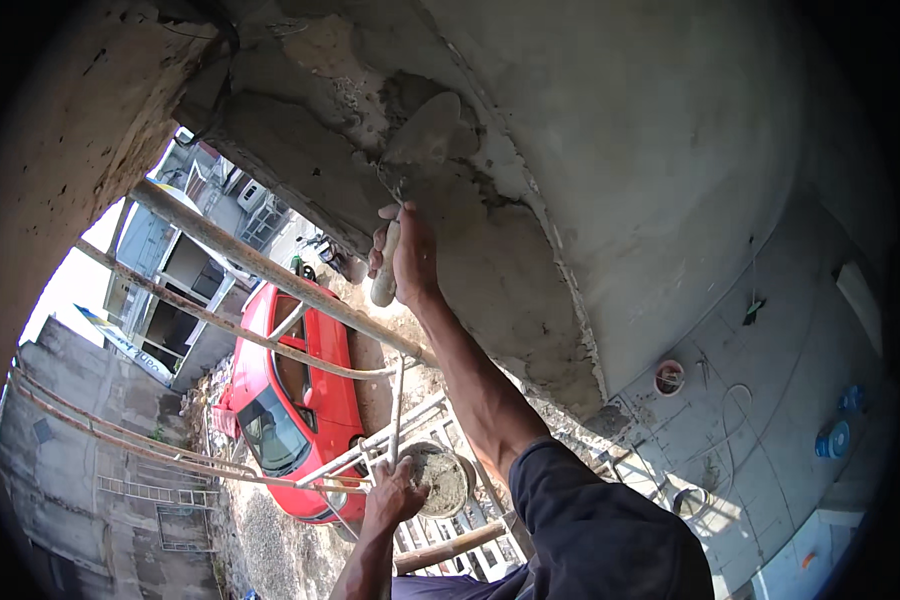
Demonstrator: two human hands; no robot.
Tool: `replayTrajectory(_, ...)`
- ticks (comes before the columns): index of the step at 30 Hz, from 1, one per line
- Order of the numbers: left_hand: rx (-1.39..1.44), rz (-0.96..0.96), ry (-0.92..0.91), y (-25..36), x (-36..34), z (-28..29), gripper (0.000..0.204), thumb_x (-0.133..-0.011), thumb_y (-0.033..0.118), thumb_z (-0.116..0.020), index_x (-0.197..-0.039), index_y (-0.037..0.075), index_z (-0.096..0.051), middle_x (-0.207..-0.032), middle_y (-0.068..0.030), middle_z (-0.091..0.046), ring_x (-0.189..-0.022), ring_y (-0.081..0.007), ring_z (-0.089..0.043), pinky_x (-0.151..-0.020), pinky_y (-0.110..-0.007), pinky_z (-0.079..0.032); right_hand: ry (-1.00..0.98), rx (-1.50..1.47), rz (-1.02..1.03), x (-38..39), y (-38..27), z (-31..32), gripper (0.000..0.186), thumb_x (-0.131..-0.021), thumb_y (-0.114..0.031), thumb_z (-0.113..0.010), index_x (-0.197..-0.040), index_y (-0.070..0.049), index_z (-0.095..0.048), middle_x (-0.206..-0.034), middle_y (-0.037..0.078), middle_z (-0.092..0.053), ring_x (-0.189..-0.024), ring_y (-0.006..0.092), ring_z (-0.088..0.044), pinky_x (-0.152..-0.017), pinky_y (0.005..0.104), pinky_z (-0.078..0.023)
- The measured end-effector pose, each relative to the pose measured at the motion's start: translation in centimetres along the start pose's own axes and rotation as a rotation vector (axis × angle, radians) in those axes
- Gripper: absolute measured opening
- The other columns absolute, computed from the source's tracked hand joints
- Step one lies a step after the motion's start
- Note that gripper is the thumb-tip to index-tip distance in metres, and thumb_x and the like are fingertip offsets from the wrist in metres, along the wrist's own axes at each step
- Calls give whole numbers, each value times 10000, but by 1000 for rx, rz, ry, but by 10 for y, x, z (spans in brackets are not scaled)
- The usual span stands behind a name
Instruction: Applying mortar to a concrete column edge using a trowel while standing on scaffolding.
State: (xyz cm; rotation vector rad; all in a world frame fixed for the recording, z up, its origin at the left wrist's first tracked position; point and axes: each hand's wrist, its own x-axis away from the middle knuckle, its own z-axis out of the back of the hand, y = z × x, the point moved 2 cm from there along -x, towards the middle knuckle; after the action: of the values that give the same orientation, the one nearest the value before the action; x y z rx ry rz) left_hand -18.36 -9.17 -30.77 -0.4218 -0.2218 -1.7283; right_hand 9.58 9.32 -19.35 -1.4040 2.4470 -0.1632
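Note:
Raised at the centre, my right hand (402, 255) grips the pale handle of a trowel (420, 130), whose blade lies against rough grey mortar (505, 270) along the edge of the wall overhead. Lower down, my left hand (395, 490) is closed on an upright pale scaffold bar (398, 390). Just right of that hand, a round container of wet mortar (432, 482) rests on the slatted scaffold platform (480, 560).
Rusty scaffold rails (220, 250) cross the left side. Far below are a red car (295, 400), a parked motorbike (320, 255) and a ladder (150, 492). A tiled floor (730, 470) at right holds a bucket (669, 376), hoses and blue plastic bottles (832, 440).

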Motion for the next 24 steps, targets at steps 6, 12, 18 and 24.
replayTrajectory(6, 32, 2, -4, -1, 4, 1, 737, -824, 489, -685, -1439, 170, -431, -1452, -340, -335, -1192, -492, -547, -982, -505, -492, -76, 237, 75, 2, 6, -1, 416, -1032, -464, -422, -1072, -53, -477, -625, 51, -490, -451, 144, -494, -408, 317, -433)
replayTrajectory(12, 11, -45, 31, -3, 5, -5, 735, -824, 493, -681, -1436, 172, -432, -1428, -354, -353, -1115, -497, -596, -947, -504, -515, -65, 490, 108, 0, 19, 7, 433, -1034, -466, -427, -1068, -40, -499, -632, 42, -506, -464, 111, -501, -417, 294, -440)
replayTrajectory(18, -8, -42, 50, -7, 7, -3, 703, -822, 478, -688, -1413, 188, -443, -1377, -336, -406, -1070, -480, -620, -891, -516, -534, -67, 763, 23, 19, 5, 28, 472, -1026, -489, -428, -1050, -35, -553, -657, 33, -513, -504, 109, -526, -470, 284, -472)
replayTrajectory(24, 32, -55, 30, 2, 5, 4, 669, -835, 458, -691, -1397, 168, -473, -1364, -313, -419, -1068, -466, -623, -913, -503, -521, -157, 1069, 107, 63, 18, 148, 404, -1022, -438, -441, -992, -51, -554, -689, 81, -541, -520, 198, -546, -486, 362, -471)
